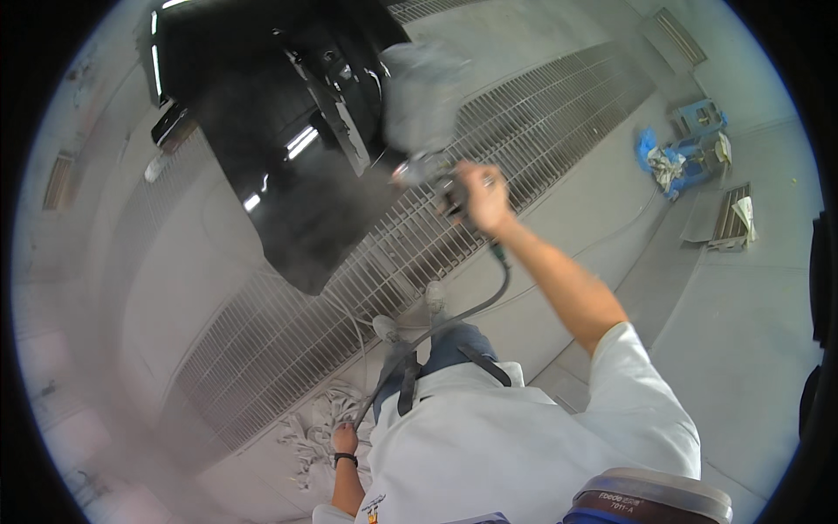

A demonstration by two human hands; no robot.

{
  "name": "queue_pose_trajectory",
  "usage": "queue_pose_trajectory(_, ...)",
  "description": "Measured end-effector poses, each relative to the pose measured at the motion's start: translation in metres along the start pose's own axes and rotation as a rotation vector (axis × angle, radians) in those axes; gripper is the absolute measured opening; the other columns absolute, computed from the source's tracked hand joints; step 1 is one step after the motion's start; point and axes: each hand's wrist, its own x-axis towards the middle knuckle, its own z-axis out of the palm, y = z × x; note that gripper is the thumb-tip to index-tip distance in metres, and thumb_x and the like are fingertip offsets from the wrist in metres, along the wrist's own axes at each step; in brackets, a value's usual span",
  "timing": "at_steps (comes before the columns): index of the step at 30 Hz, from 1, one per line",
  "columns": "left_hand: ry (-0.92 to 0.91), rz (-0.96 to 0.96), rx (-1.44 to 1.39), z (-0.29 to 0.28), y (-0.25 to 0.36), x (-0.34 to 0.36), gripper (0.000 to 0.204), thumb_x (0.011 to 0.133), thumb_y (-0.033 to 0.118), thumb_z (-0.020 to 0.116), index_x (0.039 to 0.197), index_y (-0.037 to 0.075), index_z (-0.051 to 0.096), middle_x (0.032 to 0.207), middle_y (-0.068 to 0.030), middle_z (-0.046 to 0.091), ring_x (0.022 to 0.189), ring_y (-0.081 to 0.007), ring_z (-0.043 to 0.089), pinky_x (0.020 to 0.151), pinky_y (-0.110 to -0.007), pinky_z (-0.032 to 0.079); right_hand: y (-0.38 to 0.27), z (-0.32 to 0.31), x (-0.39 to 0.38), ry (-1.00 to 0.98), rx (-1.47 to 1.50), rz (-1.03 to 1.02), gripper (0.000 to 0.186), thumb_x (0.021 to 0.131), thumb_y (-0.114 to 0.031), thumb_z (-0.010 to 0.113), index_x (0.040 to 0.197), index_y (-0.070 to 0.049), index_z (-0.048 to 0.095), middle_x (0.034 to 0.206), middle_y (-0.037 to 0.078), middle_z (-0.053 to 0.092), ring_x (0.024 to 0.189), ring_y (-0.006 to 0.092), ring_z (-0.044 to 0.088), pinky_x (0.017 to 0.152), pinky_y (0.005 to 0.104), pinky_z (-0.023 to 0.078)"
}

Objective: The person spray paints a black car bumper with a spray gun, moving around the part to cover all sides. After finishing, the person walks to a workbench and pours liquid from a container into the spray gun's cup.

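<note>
On the left, a glossy black car panel [288, 166] is standing over a metal floor grate [288, 323], and it is reflecting strip lights across its smooth, curved surface. A grey haze of spray is drifting over its lower half, so the coating looks to be under way there; how much of the panel is covered, and how much is left, is hard to judge through the mist.

Low down, the left hand [344, 437], wearing a dark wristband, is hanging beside the person's hip and appears to be closing around the thin grey hose [454, 319], though the fingers are too small to tell for certain. The hose is curving up from there past the person's dark trousers and shoes.

Further right, the right hand [482, 199] is reaching out at arm's length and is gripping the handle of a spray gun [428, 166], whose cloth-wrapped cup is pointing up and whose nozzle is facing the panel, just beside its edge.

Far right, a blue crate [698, 118] and crumpled blue and white rags [663, 162] are lying on the pale, dusty concrete floor [751, 349].
</note>
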Motion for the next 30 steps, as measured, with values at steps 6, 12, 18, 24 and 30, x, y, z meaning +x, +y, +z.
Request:
queue_pose_trajectory(6,0.109,0.136,-0.089,-0.084,0.085,0.039,0.02,0.091,0.013,0.05,0.095,0.004,0.068,0.097,-0.0215,0.068,0.088,-0.0442,0.065,0.075,-0.051,0.053,-0.022,-0.116,0.111,0.182,0.084,0.056,0.044,0.097,-0.04,0.055,0.085,0.001,0.064,0.07,0.016,0.068,0.051,0.0238,0.064,0.038,0.0358,0.05)
queue_pose_trajectory(12,0.158,0.181,-0.069,-0.11,0.059,0.057,0.022,0.09,0.011,0.051,0.1,0.0,0.067,0.1,-0.025,0.068,0.093,-0.046,0.065,0.079,-0.051,0.052,-0.002,-0.095,0.105,0.635,-0.301,-0.016,0.056,0.096,-0.043,0.059,0.095,0.012,0.068,0.073,0.017,0.069,0.06,0.0247,0.065,0.054,0.0373,0.052)
queue_pose_trajectory(18,0.039,0.035,-0.145,-0.097,-0.084,0.038,0.023,0.091,0.014,0.05,0.097,0.002,0.069,0.105,-0.0238,0.068,0.094,-0.044,0.066,0.079,-0.053,0.053,0.033,0.028,-0.078,0.51,-0.364,-0.279,0.039,0.097,-0.029,0.062,0.089,0.008,0.069,0.07,0.009,0.065,0.07,0.0118,0.056,0.068,0.0332,0.048)
queue_pose_trajectory(24,-0.199,0.02,0.252,-0.077,-0.215,-0.005,0.029,0.092,0.018,0.05,0.101,0.0,0.071,0.103,-0.0246,0.07,0.098,-0.0426,0.067,0.087,-0.05,0.053,0.051,0.168,-0.229,0.036,-0.286,-0.578,0.03,0.088,-0.01,0.066,0.113,0.005,0.068,0.075,0.014,0.07,0.061,0.0188,0.066,0.06,0.0314,0.052)
queue_pose_trajectory(30,-0.25,-0.127,0.197,-0.068,-0.216,-0.016,0.033,0.094,0.026,0.049,0.098,0.003,0.072,0.106,-0.026,0.069,0.092,-0.046,0.067,0.086,-0.052,0.054,0.088,0.195,-0.234,-0.32,-0.001,-0.282,0.031,0.086,-0.014,0.067,0.11,0.006,0.071,0.079,0.015,0.073,0.067,0.0205,0.07,0.065,0.0307,0.054)
